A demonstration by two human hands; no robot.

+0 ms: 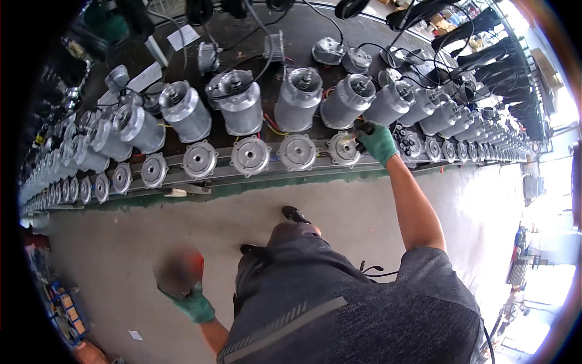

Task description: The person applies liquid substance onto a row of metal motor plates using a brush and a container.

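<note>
In my right hand [378, 144], gloved in green, the fingers are bent together at the right edge of a round silver motor end cover [344, 151] on the bench's front ledge. What they pinch, if anything, is too small to make out. My left hand [193, 303], also gloved, is low on the left over the floor, closed round a rounded dark object with a red side [197, 267]; blur hides its kind. Similar end covers [250, 156] lie in a row along the ledge. Behind them stand silver motor housings [298, 100] with shafts pointing up.
Right of my right hand lies a cover with several dark round parts [406, 141]. Black cables [418, 18] hang over the dark bench [254, 18]. A wooden piece [176, 192] juts from the bench edge. Blue bins [66, 309] stand at the far left on the concrete floor [121, 255].
</note>
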